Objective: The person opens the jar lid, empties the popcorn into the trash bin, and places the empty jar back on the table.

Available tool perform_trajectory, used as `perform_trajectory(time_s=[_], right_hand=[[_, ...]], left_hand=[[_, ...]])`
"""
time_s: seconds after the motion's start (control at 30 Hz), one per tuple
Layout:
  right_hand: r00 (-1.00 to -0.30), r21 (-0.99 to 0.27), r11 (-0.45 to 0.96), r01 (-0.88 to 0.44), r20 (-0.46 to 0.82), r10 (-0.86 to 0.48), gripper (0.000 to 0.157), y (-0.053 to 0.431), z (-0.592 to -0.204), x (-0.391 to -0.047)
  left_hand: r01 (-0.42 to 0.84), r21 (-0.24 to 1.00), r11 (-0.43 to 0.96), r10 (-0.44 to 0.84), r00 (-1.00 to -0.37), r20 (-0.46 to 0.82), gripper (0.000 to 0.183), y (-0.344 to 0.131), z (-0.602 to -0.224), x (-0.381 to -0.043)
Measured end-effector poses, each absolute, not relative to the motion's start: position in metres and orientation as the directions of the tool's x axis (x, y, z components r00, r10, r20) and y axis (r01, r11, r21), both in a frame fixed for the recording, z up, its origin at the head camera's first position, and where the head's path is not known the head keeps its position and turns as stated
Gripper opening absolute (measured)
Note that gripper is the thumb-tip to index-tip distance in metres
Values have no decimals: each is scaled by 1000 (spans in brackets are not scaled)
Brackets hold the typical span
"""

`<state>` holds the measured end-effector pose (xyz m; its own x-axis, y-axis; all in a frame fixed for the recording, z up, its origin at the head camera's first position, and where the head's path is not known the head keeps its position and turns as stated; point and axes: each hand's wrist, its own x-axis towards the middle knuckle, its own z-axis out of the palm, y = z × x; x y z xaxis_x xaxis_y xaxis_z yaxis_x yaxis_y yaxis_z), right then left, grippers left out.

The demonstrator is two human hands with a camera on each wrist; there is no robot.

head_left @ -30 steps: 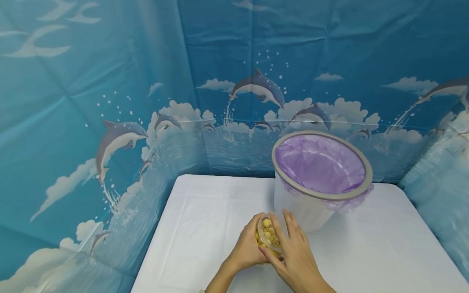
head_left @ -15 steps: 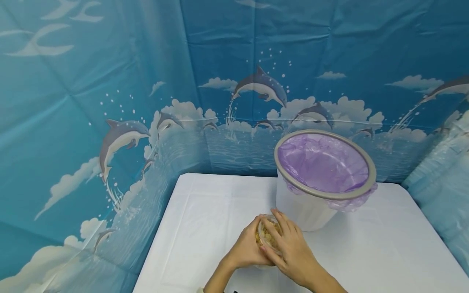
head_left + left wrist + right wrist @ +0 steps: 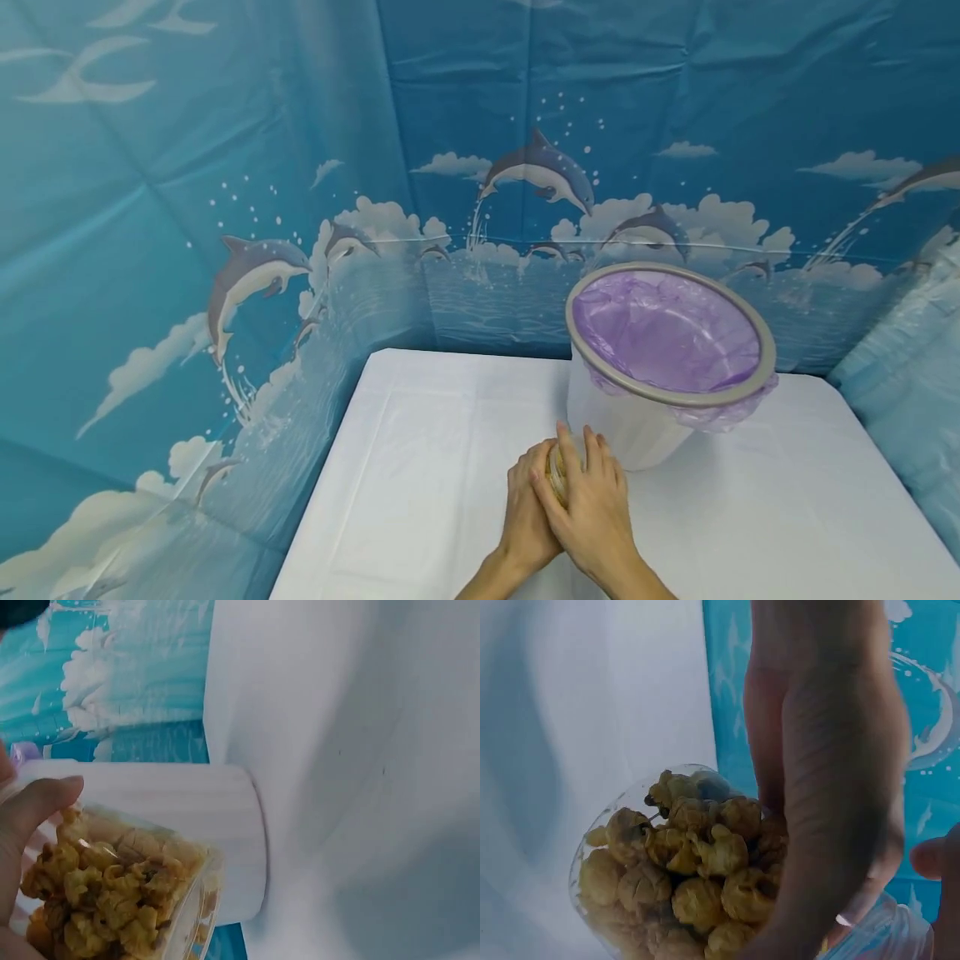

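Note:
A clear plastic jar of popcorn (image 3: 556,472) stands tilted between both hands, mostly covered by fingers in the head view. My left hand (image 3: 525,508) grips its side; in the left wrist view the thumb (image 3: 46,802) lies along the wall, with popcorn (image 3: 112,889) visible through it. My right hand (image 3: 596,508) clasps the jar's top end, thumb on the near side and fingers over the far side. In the right wrist view that hand (image 3: 832,772) hides part of the popcorn (image 3: 682,877). Whether a lid is on cannot be made out.
A white bin (image 3: 622,425) with a grey rim (image 3: 767,354) and purple liner bag (image 3: 660,333) stands just behind the hands, to the right. The white-covered table (image 3: 420,467) spreads around them. Dolphin-printed blue curtains (image 3: 480,83) enclose the back and sides.
The jar has tilted away, so its popcorn-filled top shows less. The right hand has closed in over that end, its fingers now pointing upward; the left hand has turned with it.

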<state>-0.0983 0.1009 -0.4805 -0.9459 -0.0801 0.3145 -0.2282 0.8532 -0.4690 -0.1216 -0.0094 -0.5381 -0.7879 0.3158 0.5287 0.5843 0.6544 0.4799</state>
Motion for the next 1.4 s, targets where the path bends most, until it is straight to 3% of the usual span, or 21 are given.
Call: perform_trajectory(time_s=[0.1,0.17,0.33,0.4,0.57,0.7,0.83,1.07,1.2,1.3,1.4], right_hand=[[-941,-437,869,-234,328,-88,62,100,-485,-99],[-914,-414,862,-293,386,-125,57,102,-490,-99],[-790,-308,789,-531,517,-329,54,121,-502,-102],[-722,-259,734,-628,547,-425,53,130,-502,-104],[-534,-158,567,-809,601,-595,52,145,-496,-106],[-447,-143,462,-875,604,-660,49,149,-491,-101],[-453,-172,444,-880,587,-671,51,149,-491,-96],[-571,-178,563,-807,477,-668,72,155,-489,-85],[-541,-162,542,-825,505,-673,71,159,-486,-84],[-546,-163,551,-818,522,-656,71,166,-484,-87],[-612,-192,611,-768,501,-612,74,179,-486,-91]], left_hand=[[585,400,706,285,-751,595,92,-3,-543,-118],[579,401,710,294,-761,579,88,-5,-543,-118],[514,681,522,405,-852,333,93,-25,-535,-126],[446,799,404,471,-850,236,99,-35,-531,-132],[383,907,173,684,-709,170,104,-55,-523,-149],[405,906,121,804,-576,150,102,-65,-521,-158],[403,905,133,842,-529,111,100,-73,-521,-161],[328,939,100,861,-502,84,98,-77,-522,-160],[288,952,107,876,-479,46,103,-79,-525,-159],[267,956,123,863,-504,30,103,-84,-528,-159],[267,954,138,830,-557,36,101,-91,-530,-161]])
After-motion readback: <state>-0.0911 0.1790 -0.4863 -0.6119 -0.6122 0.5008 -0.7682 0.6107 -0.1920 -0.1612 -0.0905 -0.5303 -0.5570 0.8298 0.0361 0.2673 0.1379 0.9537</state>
